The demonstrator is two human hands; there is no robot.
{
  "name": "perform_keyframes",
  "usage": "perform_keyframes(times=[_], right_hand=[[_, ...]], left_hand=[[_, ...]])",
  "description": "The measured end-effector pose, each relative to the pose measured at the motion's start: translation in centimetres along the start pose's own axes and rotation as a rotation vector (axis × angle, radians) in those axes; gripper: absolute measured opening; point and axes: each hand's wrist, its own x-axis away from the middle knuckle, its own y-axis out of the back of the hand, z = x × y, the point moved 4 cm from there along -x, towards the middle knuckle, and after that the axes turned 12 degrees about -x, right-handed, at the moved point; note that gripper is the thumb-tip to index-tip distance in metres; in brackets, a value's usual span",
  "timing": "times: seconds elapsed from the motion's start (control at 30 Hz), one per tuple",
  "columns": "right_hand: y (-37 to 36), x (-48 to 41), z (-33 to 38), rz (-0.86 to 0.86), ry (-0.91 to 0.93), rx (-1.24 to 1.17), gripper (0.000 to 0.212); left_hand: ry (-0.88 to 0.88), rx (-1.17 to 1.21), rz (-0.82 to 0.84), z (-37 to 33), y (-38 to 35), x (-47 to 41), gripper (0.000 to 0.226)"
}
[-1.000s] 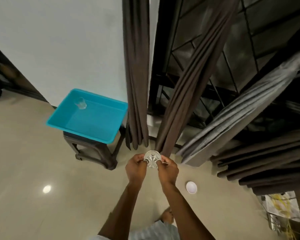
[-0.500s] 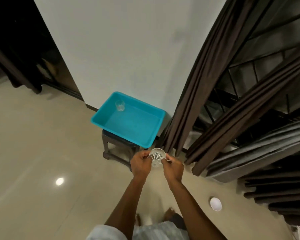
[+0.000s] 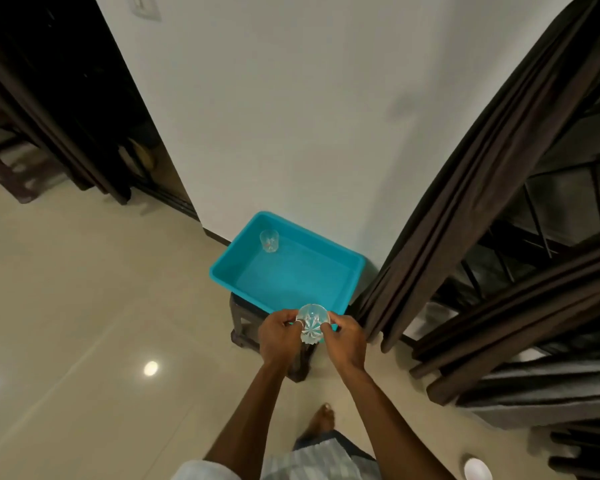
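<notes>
1. Cut-glass tumbler [image 3: 311, 323]: held in the air between both grips, close to the near rim of the teal tray [image 3: 219, 271], tilted, with the star-cut pattern of the base showing toward the camera.
2. Left grip [image 3: 278, 336]: closed on the tumbler's left side, fingertips curled onto the wall. Right grip [image 3: 347, 341]: closed on the opposite side in the same pinching way.
3. Probably rigid and rather heavy for its size (thick cut base, to judge from the pattern), yet brittle. No give under pressure, so no need of hard squeezing.
4. Likely smooth and slippery on the plain upper wall. Better hold on the cut facets low down, or around the whole body with thumb opposite to fingers.
5. Safer not to take hold by the thin rim alone: weakest part, easy to chip.
6. Second tumbler [image 3: 268, 240]: standing upright in the far left corner of the tray, well apart from the held one.
7. Tray resting on a dark stool [image 3: 238, 318] against the white wall [image 3: 291, 116], beside brown curtains [image 3: 447, 220]. Hard tiled floor [image 3: 84, 341] below, most likely fatal in case of a drop.
8. For setting down, by this judgement: slow lowering, base first, gentle contact with the plastic, away from the other glass to avoid knocking.
</notes>
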Motion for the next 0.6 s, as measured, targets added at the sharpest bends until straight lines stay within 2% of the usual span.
perform_keyframes(times=[0.17,0.43,0.6], right_hand=[[-0.8,-4.5,1.6,0.003,-0.031,-0.078,0.034],[-2.3,-7.9,1.9,-0.055,-0.116,-0.169,0.034],[-5.2,-9.3,2.3,-0.087,-0.153,-0.127,0.035]], left_hand=[[0.048,-0.029,-0.046,-2.6,-0.7,-3.6,0.019],[0.014,-0.084,-0.009,-4.5,-2.2,-8.1,0.023],[0.014,-0.091,0.055,-3.8,-1.9,-11.6,0.022]])
